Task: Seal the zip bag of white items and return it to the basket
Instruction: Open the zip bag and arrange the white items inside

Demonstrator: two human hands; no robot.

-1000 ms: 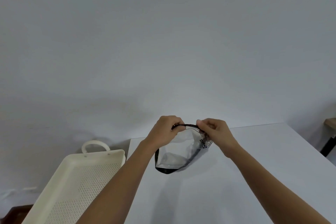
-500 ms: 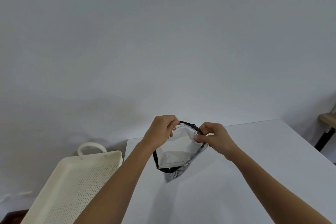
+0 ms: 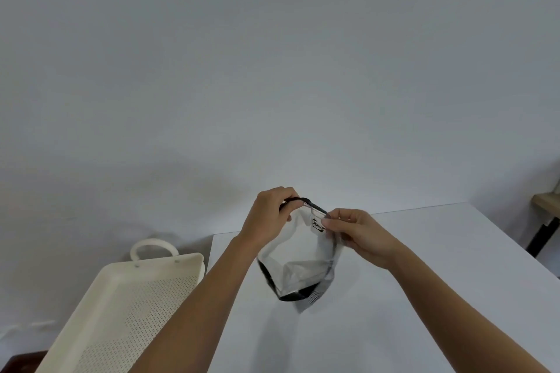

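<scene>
Both hands are holding the zip bag up near the middle of the frame. The left hand is pinching its black top edge. The right hand is pinching the other end. The basket is sitting at lower left.

Both forearms bare, no sleeves; left hand, right hand ungloved, ringless.

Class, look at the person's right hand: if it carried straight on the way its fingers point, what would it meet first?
The right hand points leftward, pinching the zip bag at its top edge. Going straight on, it would probably meet the left hand first, though depth is uncertain.
</scene>
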